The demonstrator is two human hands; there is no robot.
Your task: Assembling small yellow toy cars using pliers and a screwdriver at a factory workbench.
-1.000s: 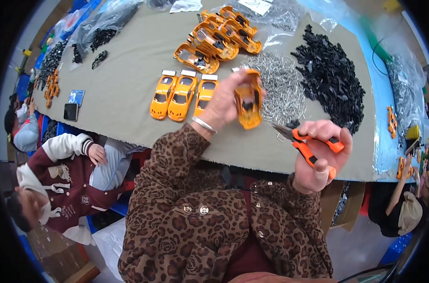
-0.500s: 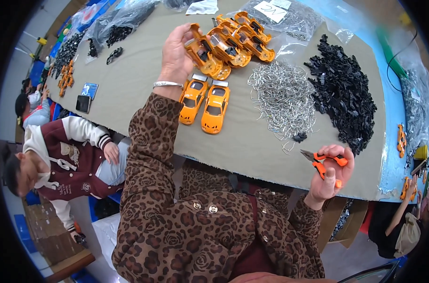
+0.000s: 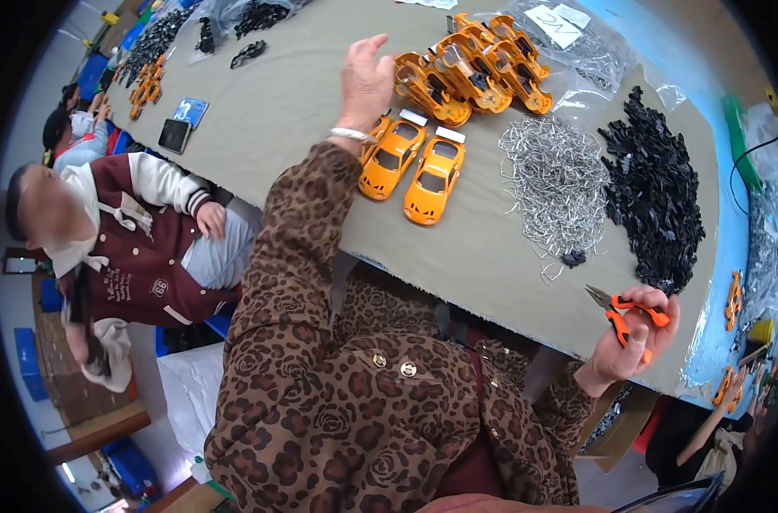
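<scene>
My left hand (image 3: pixel 367 84) is open beside a stack of upturned orange toy car bodies (image 3: pixel 474 73), its fingertips just left of the nearest one. Below it, two orange toy cars with white rear spoilers stand upright side by side, a left one (image 3: pixel 393 156) and a right one (image 3: pixel 437 179). A third orange car shows partly behind my left wrist. Over the table's near right edge, my right hand (image 3: pixel 633 338) is closed on pliers (image 3: pixel 620 316) with orange and black handles. Their jaws point up and left, apart from the parts on the table.
A heap of bent silver wire pieces (image 3: pixel 553 184) lies right of the cars, with black plastic parts (image 3: pixel 654 192) beyond it. Clear plastic bags (image 3: pixel 577 51) lie at the back. A phone (image 3: pixel 174 135) is at the left; a co-worker (image 3: pixel 141 231) sits near it.
My left hand has come away from the leftmost upturned car body. My view has shifted, so the table's things appear farther right. The pliers stay in my right hand.
</scene>
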